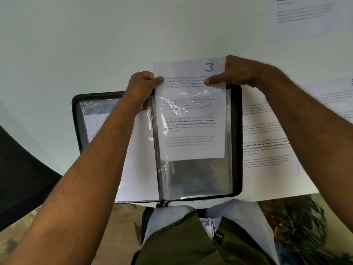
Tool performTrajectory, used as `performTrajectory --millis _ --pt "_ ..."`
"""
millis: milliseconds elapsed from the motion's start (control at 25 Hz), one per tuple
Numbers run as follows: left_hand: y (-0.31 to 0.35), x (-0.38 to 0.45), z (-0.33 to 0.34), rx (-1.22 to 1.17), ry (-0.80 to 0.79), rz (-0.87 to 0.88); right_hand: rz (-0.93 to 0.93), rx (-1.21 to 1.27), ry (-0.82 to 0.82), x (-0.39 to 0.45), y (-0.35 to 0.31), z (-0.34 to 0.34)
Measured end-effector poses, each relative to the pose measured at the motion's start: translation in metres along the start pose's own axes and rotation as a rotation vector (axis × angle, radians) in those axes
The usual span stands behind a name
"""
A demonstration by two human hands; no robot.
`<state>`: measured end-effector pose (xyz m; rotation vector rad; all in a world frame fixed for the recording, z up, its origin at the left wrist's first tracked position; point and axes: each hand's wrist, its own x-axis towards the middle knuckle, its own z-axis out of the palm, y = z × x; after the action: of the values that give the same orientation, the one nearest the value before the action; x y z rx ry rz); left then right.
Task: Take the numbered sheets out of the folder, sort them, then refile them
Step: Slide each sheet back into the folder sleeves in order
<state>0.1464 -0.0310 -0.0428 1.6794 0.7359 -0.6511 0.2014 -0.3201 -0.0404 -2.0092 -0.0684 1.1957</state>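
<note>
Two hands hold one sheet marked 3 by its top corners, above the open black folder that lies at the near edge of the white table. The left hand pinches the sheet's left edge between thumb and curled fingers; the right hand pinches its right edge, thumb flat on the front. The sheet's lower part sits inside the folder's right-hand clear sleeve; its numbered top sticks out past the folder's far edge. The sleeve's lower part below the sheet holds nothing. Just right of the folder lies a printed sheet, partly under its edge. Two more sheets lie beyond the folder to the right. Left of the folder is bare tabletop.
</note>
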Motion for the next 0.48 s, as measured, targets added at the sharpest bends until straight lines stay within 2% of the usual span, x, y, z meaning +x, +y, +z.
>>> performTrajectory --millis 80,240,480 --pt "0.0022 -0.0012 0.0006 -0.030 0.003 -0.011 0.013 -0.099 -0.025 0.0018 -0.0005 0.0012" --pt "0.0019 -0.0020 0.0025 0.016 0.013 -0.015 -0.150 -0.003 0.207 0.0059 -0.0012 0.0050" --pt "-0.0043 -0.0002 -0.0001 0.064 -0.010 0.074 -0.127 -0.289 0.009 0.0084 -0.0017 0.0030"
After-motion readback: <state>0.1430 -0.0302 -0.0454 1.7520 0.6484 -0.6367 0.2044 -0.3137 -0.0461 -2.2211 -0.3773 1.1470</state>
